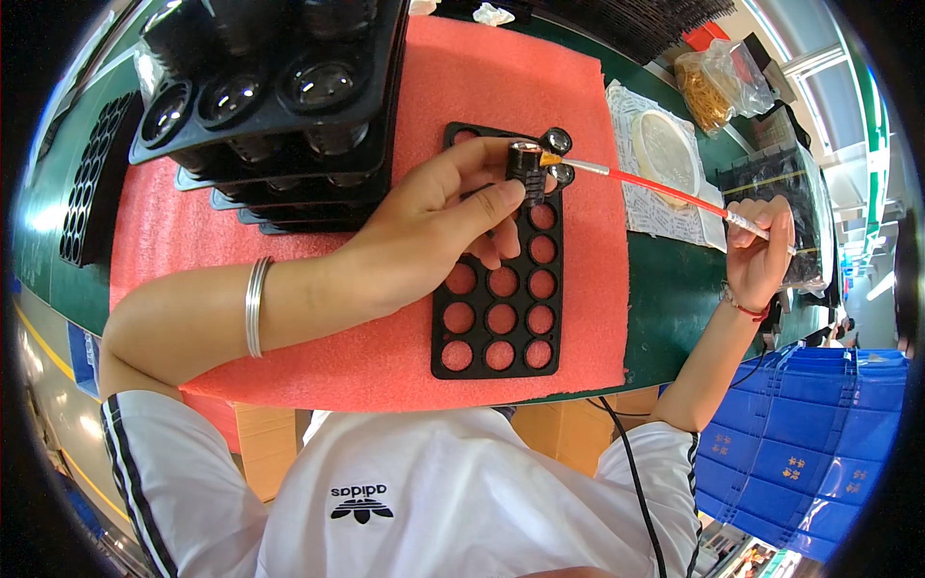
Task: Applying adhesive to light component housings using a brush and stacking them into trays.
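Green table (665, 289) w/ red foam sheet (501, 77) forms the work area. L hand (438, 217): grip closed on black ribbed cylinder (526, 166), approx. upright, above perforated black tray (479, 337). R hand (756, 255): grip closed near handle end of red-handled brush (665, 189); bristles at cyl. top rim, exact contact unclear. Rec.: brace cyl. w/ L fingers, apply light pressure, rotate cyl. rather than sweep brush; far-end hold likely magnifies wobble. Adj.: small round parts (557, 141) at tray's upper R corner; stacked black trays (385, 125) to L; round pale dish (665, 149) to R.
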`<state>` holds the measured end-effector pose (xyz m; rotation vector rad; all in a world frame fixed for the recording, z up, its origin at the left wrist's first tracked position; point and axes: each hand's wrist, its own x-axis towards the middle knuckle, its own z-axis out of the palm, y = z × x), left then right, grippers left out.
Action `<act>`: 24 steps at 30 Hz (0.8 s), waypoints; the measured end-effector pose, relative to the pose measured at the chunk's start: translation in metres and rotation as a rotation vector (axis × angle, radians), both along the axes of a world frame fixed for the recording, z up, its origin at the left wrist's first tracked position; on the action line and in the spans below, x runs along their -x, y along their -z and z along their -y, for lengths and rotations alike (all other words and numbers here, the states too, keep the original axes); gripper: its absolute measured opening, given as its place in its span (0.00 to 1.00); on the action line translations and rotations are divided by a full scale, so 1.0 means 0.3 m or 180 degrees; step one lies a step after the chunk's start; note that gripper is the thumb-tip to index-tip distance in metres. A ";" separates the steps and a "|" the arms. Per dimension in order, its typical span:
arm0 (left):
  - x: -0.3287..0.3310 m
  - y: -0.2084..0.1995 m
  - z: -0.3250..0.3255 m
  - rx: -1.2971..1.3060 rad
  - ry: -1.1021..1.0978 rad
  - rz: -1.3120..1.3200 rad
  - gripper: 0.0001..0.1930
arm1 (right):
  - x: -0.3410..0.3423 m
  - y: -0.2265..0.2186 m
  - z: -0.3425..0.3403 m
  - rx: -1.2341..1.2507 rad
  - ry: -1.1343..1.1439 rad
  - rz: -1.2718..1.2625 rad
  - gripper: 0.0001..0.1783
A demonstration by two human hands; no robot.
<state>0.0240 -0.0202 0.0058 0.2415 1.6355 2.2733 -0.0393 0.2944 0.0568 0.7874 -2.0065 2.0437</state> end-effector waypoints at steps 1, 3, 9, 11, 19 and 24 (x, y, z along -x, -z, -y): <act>-0.001 0.001 0.000 0.0008 -0.0012 -0.0033 0.17 | -0.003 -0.001 0.010 0.0025 0.0045 0.0041 0.17; 0.001 0.001 -0.003 0.0015 0.0001 -0.0107 0.17 | -0.010 -0.007 0.010 0.0192 0.0121 0.0157 0.17; -0.002 -0.002 -0.004 0.0147 -0.0008 -0.0237 0.17 | 0.018 -0.016 -0.009 0.1106 -0.0130 0.0348 0.17; -0.016 -0.020 -0.011 0.0248 0.0078 -0.0128 0.18 | 0.027 -0.019 -0.025 0.1262 -0.0165 0.0340 0.17; -0.104 -0.131 0.008 0.1791 -0.0031 -0.3727 0.14 | 0.028 -0.019 -0.039 0.1416 -0.0047 0.0398 0.17; -0.135 -0.284 0.106 0.2858 -0.2049 -0.5252 0.17 | 0.052 -0.013 -0.021 0.1411 -0.0151 0.0395 0.16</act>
